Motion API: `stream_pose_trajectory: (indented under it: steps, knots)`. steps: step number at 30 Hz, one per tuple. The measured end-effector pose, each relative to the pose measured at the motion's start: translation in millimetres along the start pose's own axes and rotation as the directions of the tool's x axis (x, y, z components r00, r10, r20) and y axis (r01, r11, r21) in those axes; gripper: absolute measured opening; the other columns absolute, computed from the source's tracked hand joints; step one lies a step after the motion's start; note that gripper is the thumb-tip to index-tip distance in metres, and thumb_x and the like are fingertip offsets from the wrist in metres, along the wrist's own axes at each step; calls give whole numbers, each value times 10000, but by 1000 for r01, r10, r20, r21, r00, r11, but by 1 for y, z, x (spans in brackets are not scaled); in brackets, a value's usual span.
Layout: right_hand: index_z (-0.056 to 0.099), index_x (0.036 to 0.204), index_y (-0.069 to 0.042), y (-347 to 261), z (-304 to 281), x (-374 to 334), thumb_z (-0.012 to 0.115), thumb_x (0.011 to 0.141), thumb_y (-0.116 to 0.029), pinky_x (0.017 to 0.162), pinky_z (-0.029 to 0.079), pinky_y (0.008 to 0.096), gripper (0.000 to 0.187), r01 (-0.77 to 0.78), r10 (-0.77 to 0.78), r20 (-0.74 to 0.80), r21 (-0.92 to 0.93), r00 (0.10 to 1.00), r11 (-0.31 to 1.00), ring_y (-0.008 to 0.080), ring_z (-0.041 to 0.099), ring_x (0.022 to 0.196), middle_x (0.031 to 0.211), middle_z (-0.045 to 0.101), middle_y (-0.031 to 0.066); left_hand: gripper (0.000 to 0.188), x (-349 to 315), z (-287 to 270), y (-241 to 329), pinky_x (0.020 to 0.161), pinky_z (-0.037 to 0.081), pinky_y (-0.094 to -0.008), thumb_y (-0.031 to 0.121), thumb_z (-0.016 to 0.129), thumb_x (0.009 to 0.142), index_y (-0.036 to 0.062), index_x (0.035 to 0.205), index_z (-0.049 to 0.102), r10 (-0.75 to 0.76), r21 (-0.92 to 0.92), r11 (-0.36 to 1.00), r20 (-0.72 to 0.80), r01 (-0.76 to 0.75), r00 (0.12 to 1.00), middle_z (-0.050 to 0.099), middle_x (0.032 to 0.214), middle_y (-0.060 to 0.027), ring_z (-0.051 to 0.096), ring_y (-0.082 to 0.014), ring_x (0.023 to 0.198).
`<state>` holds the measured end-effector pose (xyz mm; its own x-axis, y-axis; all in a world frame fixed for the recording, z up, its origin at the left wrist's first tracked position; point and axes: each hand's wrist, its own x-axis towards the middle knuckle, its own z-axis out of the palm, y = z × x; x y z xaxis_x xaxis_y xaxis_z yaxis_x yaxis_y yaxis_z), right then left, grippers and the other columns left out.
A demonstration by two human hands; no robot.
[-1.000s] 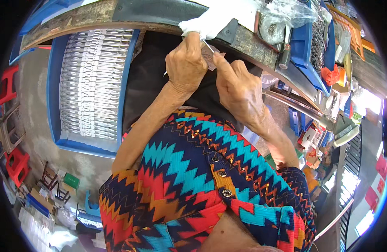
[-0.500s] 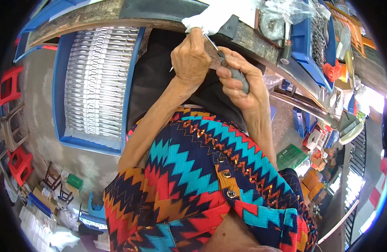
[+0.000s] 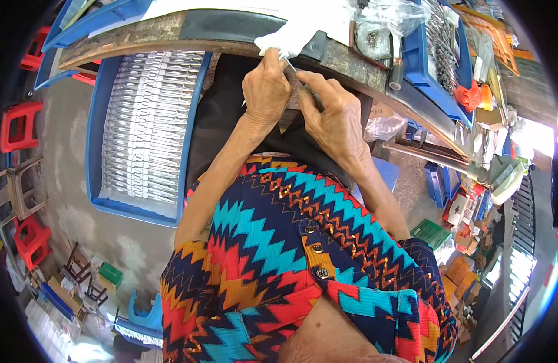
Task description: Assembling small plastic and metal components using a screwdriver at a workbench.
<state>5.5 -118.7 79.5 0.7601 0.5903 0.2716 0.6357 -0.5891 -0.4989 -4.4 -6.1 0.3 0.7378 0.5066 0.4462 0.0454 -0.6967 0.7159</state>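
Observation:
At the bench edge my left hand [image 3: 265, 89] is closed, knuckles up, with its fingertips against a bunched white cloth [image 3: 285, 40]. A thin bright metal tip [image 3: 244, 104] pokes out beside its wrist side; the rest of that slim metal piece is hidden in the fist. My right hand [image 3: 336, 118] is wrapped round a dark grey-handled tool [image 3: 314, 97], mostly covered by the fingers. A thin metal shaft [image 3: 290, 64] slants between the two hands toward the cloth. Where exactly the shaft ends cannot be made out.
Left of my lap, a blue tray [image 3: 95, 151] holds dense rows of slender silvery metal pieces [image 3: 148, 121]. The worn bench edge [image 3: 133, 33] runs across the top. At the upper right stands a blue bin [image 3: 419, 66] of metal parts. Red stools [image 3: 19, 127] stand at far left.
My right hand has turned knuckles up and moved closer to my left hand, covering more of the grey handle. My left hand has shifted slightly. The whole view has moved a little.

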Motion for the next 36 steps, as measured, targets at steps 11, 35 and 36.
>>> stream_pose_trajectory:
  steps: [11, 35, 36]
  knots:
    - [607, 937, 36, -7, 5, 4, 587, 775, -67, 467, 441, 229, 193, -391, 371, 145, 510, 917, 766, 68, 549, 540, 620, 586, 60, 71, -1, 6, -1, 466, 433, -391, 81, 497, 808, 20, 842, 511, -36, -91, 995, -69, 30, 997, 552, 621, -184, 569, -355, 566]
    - [602, 974, 8, 28, 16, -11, 618, 780, -92, 357, 289, 166, 219, -466, 363, 359, 842, 860, 271, 34, 448, 448, 645, 579, 30, 104, 3, -3, -2, 521, 446, -444, 60, 521, 768, 11, 848, 476, -67, -109, 991, 88, 76, 994, 571, 645, -217, 585, -389, 642]
    - [600, 988, 7, 29, 17, -12, 618, 782, -93, 365, 291, 165, 229, -448, 346, 340, 841, 874, 305, 25, 443, 456, 649, 580, 24, 104, 4, -5, -1, 524, 443, -446, 54, 517, 771, 10, 856, 477, -74, -119, 989, 115, 88, 991, 568, 645, -219, 580, -396, 647]
